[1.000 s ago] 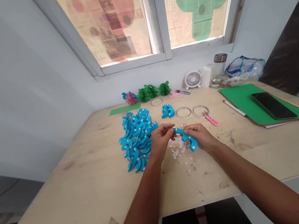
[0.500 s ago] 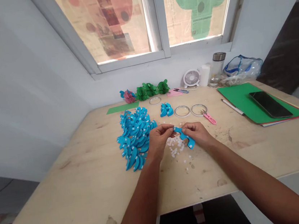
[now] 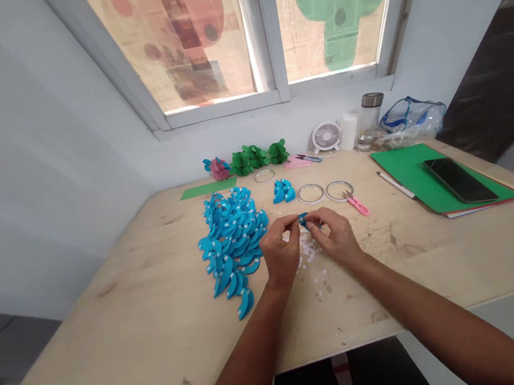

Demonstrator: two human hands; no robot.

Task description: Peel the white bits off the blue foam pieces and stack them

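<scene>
The blue piece (image 3: 303,219) was held just above the table (image 3: 132,320), between the two hands, mostly hidden by fingers; the right hand (image 3: 338,239) pinched it between thumb and fingers; the left hand (image 3: 283,250) had its thumb and fingertips drawn together at the piece's left end, though I cannot tell whether they gripped it; white scraps (image 3: 309,250) lay scattered beneath and just nearer; the blue pile (image 3: 231,224) spread to the left of the hands, one part of it reaching toward the near edge; beyond the hands sat a small blue stack (image 3: 284,191), with two rings side by side to its right; pink snips (image 3: 358,206) rested with their tips over the right-hand ring; far left stood green paper flowers (image 3: 255,156) and a pink one (image 3: 219,170), behind a green strip (image 3: 208,189); at right, a phone (image 3: 460,180) lay on a green sheet (image 3: 406,165), a pen (image 3: 395,185) along its left side; a fan (image 3: 326,137) and a bottle (image 3: 370,121) stood at the far edge.
</scene>
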